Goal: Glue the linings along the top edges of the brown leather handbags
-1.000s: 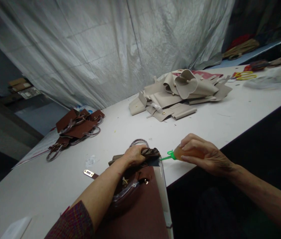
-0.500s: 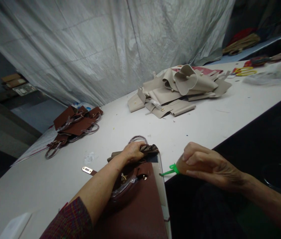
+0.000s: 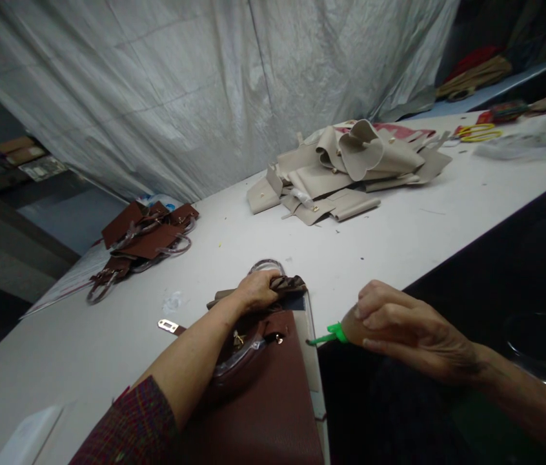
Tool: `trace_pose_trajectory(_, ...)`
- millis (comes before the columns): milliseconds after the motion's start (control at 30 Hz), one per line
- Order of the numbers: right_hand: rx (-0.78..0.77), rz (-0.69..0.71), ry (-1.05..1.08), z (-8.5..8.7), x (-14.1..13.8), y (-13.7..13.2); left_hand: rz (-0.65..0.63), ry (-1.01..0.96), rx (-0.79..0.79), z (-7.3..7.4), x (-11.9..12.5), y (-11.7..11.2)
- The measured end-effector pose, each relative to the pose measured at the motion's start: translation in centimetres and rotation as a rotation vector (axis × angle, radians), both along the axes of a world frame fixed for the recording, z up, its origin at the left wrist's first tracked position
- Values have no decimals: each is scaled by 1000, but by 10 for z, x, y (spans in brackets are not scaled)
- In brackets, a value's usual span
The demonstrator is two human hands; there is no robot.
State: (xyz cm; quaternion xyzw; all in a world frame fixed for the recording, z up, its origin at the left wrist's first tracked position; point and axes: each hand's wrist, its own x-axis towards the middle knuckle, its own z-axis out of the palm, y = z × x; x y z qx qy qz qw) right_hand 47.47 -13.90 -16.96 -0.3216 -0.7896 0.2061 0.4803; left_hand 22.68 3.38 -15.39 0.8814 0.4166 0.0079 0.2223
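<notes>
A brown handbag (image 3: 268,394) lies at the table's near edge, its clear-wrapped handle (image 3: 241,358) and gold fittings showing. My left hand (image 3: 258,290) reaches across the bag's top and grips dark, crinkled lining (image 3: 290,284) at its opening; the fingertips are partly hidden. Off the table edge, my right hand (image 3: 394,323) is wrapped round a squeeze bottle (image 3: 355,326) of amber stuff with a green nozzle (image 3: 326,338). The nozzle's tip meets or nearly meets the bag's pale side edge (image 3: 309,361). A strap with a gold plate (image 3: 169,327) sticks out left of the bag.
Beige bag pieces (image 3: 345,168) are heaped at the back of the white table (image 3: 224,239). More brown bags (image 3: 147,239) lie at the far left. Yellow-handled scissors (image 3: 479,133) and clear plastic (image 3: 529,145) are at the far right. A silvery sheet (image 3: 195,84) hangs behind.
The bottle's nozzle has shifted slightly down and left along the bag's side edge. My left hand stays on the lining. The view has moved a little.
</notes>
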Motion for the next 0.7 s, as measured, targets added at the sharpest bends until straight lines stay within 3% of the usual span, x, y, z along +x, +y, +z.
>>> trace_pose_trajectory(200,-51,80,-25,4,-4,-12,1,-2,-5,0,0,1)
trace_pose_trajectory(367,12,-8,-5,1,-4,-14,3,-14,-4,-3,-1,2)
trace_pose_trajectory(500,-20,70,-40,-1,-7,-18,-4,-19,-7,-4,-2,2)
trace_pose_trajectory(633,33,-26,-26,-1,-10,-27,0,-12,-17,-4,-1,3)
trace_pose_trajectory(700,12,14,-53,-1,-11,-32,1,-9,-25,-4,-1,3)
